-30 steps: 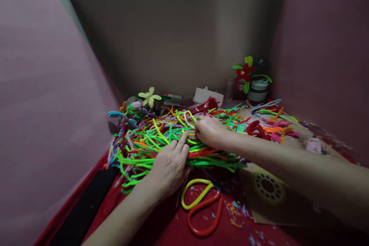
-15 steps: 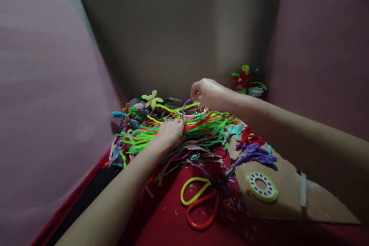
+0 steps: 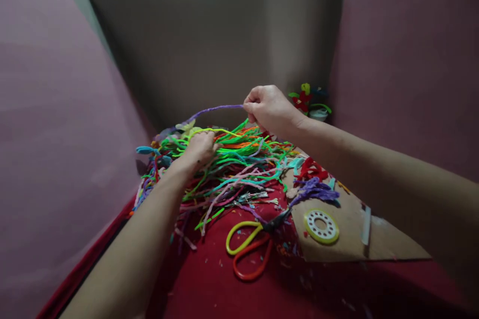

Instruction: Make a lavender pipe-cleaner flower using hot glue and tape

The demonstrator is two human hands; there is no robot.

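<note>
My right hand (image 3: 271,109) is raised above the pile, finger and thumb pinched on the end of a purple pipe cleaner (image 3: 220,107). That strand arcs away to the left, and its far end blurs over the heap. My left hand (image 3: 202,148) rests on the pile of pipe cleaners (image 3: 239,152), mostly green, orange and yellow, its curled fingers closed over some of them. A yellow strand passes close to its fingertips. Nearer to me lie scissors (image 3: 275,223) with one yellow and one red-orange handle loop.
At the right, a cardboard sheet (image 3: 344,244) bears a yellow-rimmed white ring (image 3: 321,241), a translucent stick (image 3: 366,224) and a purple fuzzy bundle (image 3: 316,190). A red fuzzy flower (image 3: 301,102) stands behind. Small scraps dot the red cloth (image 3: 202,284). Pink walls rise on both sides.
My right hand has drawn the purple pipe cleaner up out of the pile, so that its length now shows. My left hand has shifted left on the heap. The view has moved slightly.
</note>
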